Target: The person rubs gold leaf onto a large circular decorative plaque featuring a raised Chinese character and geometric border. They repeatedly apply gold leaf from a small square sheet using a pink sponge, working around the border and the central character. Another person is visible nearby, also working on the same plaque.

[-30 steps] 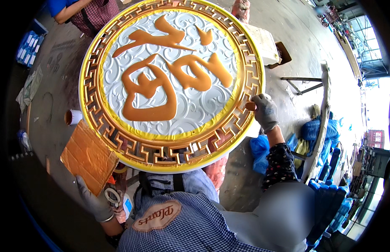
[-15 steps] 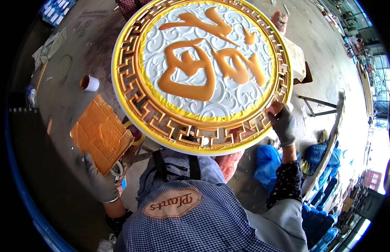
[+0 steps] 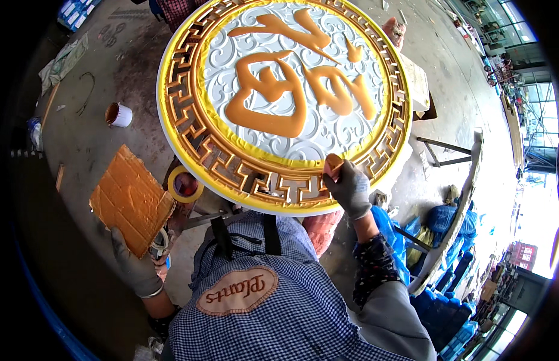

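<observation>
Head view: pinching a pad [image 3: 333,163] in the right hand [image 3: 351,190], over the panel's [image 3: 278,146] near border; gripping cardboard [image 3: 130,195] in the left hand [image 3: 133,263], near-left of the panel. Already gold: lettering [image 3: 295,124], fretwork [image 3: 223,162]. White: scrollwork [image 3: 336,127]. Remaining coverage unclear.

You have two pieces of writing before you that are clear enough to make out. One large Chinese-style character [image 3: 264,125] in raised, brush-like, orange-gold strokes stands on the white centre of your round panel [image 3: 161,90]; its small separate stroke sits toward the far right edge, its big closed shape toward the near left one. On your checked apron [image 3: 291,325], a pale oval patch [image 3: 238,291] carries one word in brown script letters. White labels on the blue boxes [image 3: 78,13] are too small to read.
</observation>
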Motion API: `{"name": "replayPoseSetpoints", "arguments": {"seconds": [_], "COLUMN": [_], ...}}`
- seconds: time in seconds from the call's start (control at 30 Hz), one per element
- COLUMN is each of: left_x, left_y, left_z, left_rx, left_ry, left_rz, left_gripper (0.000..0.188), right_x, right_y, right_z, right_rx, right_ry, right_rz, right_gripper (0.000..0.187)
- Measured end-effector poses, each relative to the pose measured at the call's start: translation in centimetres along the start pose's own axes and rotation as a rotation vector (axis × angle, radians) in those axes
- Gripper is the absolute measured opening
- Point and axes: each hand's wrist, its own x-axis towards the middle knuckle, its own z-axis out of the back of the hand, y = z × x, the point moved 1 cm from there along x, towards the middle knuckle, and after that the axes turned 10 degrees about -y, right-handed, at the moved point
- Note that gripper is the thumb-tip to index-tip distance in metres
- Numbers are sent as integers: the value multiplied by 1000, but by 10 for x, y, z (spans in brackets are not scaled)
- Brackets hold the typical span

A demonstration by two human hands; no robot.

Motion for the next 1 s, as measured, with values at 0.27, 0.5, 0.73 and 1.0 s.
{"name": "replayPoseSetpoints", "arguments": {"seconds": [0.27,0.5,0.73,1.0], "left_x": [8,-12,0,5], "left_y": [-37,5,-20,-24], "left_z": [0,7,-1,0], "left_rx": [189,263,-471,-531], "left_ry": [51,36,-151,-208], "left_rz": [164,-41,539,716], "left_gripper": [64,58,53,56], "right_x": [3,-7,-12,-16], "right_y": [-17,39,57,58], "right_z": [20,-19,-36,-27], "right_rx": [-159,155,-51,-12], "right_ry": [-114,-19,-19,-30], "right_rz": [-31,-19,53,17], "right_gripper": [25,34,28,34]}}
